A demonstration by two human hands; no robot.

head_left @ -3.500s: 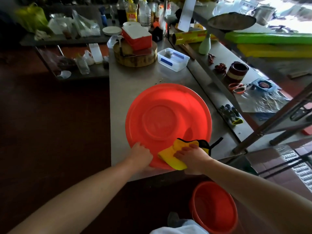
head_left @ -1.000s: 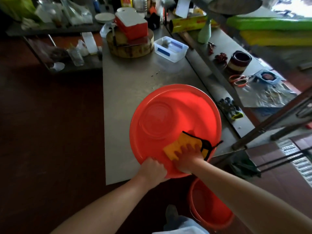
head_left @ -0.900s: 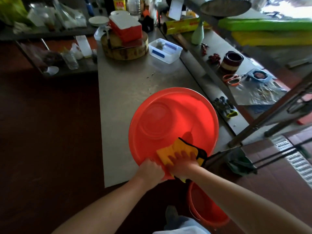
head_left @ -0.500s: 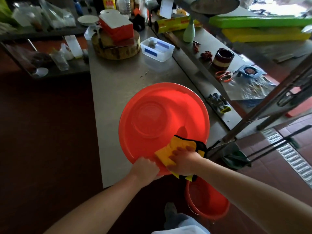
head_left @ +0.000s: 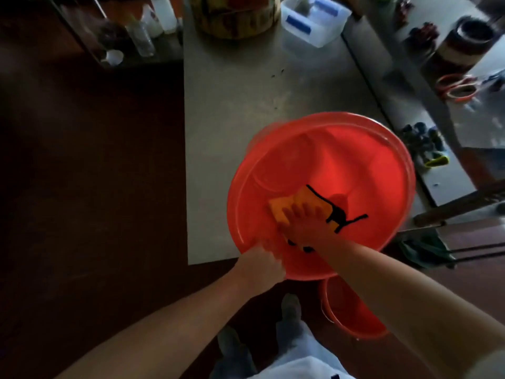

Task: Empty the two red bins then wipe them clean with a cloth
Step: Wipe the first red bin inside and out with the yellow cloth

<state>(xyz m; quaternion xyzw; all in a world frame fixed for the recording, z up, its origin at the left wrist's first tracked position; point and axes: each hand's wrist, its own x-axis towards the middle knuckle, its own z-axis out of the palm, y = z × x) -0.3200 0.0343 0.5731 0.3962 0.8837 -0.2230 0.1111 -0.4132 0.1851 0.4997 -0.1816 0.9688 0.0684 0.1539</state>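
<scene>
One red bin [head_left: 341,160], table's [head_left: 232,105] near edge, mid-wipe: left hand [head_left: 259,265] grips rim, right hand [head_left: 303,225] presses cloth [head_left: 287,205] flat; floor bin [head_left: 352,310] likely next.

Well beyond the fingers [head_left: 303,212], at the far end of the steel table [head_left: 232,105], a round wooden block [head_left: 235,20] stands beside a clear box with blue clips [head_left: 314,20]. To the right of the fingers and farther off, orange-handled scissors [head_left: 456,87] and a brown banded pot [head_left: 470,39] sit on a side ledge. Far off to their left, bottles [head_left: 142,36] stand on a dark shelf.
</scene>
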